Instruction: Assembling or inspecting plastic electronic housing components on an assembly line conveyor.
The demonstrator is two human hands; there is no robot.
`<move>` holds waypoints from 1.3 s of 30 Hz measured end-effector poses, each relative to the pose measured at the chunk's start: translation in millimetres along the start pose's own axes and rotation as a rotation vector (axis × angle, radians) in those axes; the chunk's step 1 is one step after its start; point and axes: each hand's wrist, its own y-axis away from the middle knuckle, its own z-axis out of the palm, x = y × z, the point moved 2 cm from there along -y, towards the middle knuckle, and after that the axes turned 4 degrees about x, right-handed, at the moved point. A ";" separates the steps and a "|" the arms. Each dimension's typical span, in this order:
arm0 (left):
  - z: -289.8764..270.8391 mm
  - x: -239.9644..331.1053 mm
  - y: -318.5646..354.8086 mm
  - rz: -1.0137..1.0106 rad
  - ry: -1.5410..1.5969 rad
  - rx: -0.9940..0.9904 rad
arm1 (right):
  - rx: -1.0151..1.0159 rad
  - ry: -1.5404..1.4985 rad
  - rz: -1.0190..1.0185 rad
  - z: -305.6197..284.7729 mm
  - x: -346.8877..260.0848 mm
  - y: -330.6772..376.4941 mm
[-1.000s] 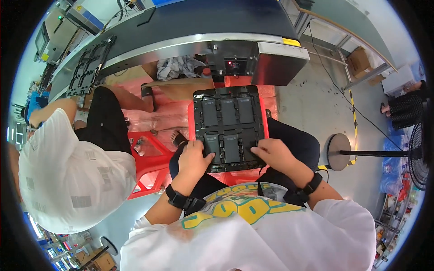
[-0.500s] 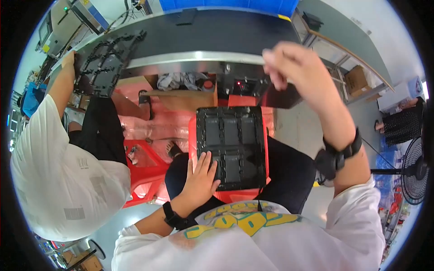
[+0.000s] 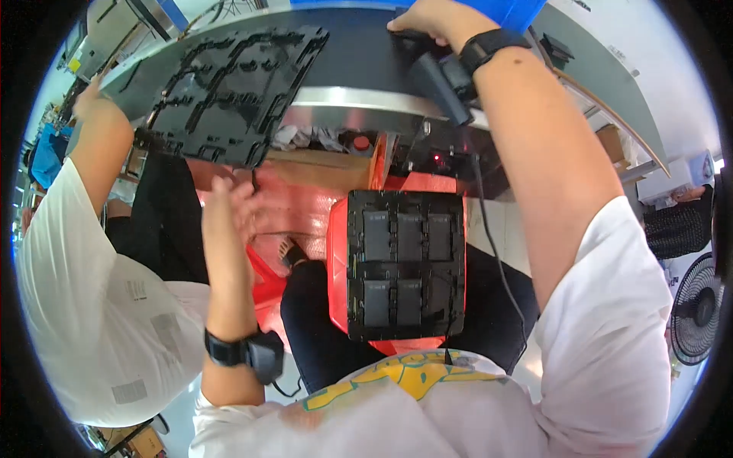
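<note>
a blue bin (image 3: pixel 511 14) stands along the worktop's (image 3: pixel 355 57) far edge, toward its right corner. over the worktop's near edge, on the left part, juts a second black tray (image 3: pixel 223 107) with moulded recesses. a co-worker's hand (image 3: pixel 88 99), blurred, is near the worktop's left end. below the near edge sit a cardboard box (image 3: pixel 313 172) and a control panel (image 3: pixel 436 158) with a red light. a dark cable (image 3: pixel 489 229) runs down from beside the right wrist, to the right of the loaded tray.

the loaded tray (image 3: pixel 407 269) lies on a red stool (image 3: pixel 338 259) between the knees, dark rectangular pieces (image 3: pixel 409 235) in two rows. the left hand (image 3: pixel 233 208), blurred but looking open, is raised beyond the stool's left edge, apart from the loaded tray. the right hand (image 3: pixel 429 21) reaches well beyond it, over the worktop's far edge; whether its fingers grip anything, i cannot tell.
</note>
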 end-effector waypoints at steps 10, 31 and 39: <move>30.0 -1.5 -42.9 0.057 0.532 -0.133 | -0.155 -0.588 0.009 -23.7 25.2 250.8; -51.3 -49.8 120.9 -0.048 -0.096 -0.087 | -0.376 -0.283 -0.468 116.7 70.2 447.5; -26.2 -132.8 93.3 0.274 -0.742 -0.203 | -0.759 -0.477 -0.208 132.3 113.6 475.7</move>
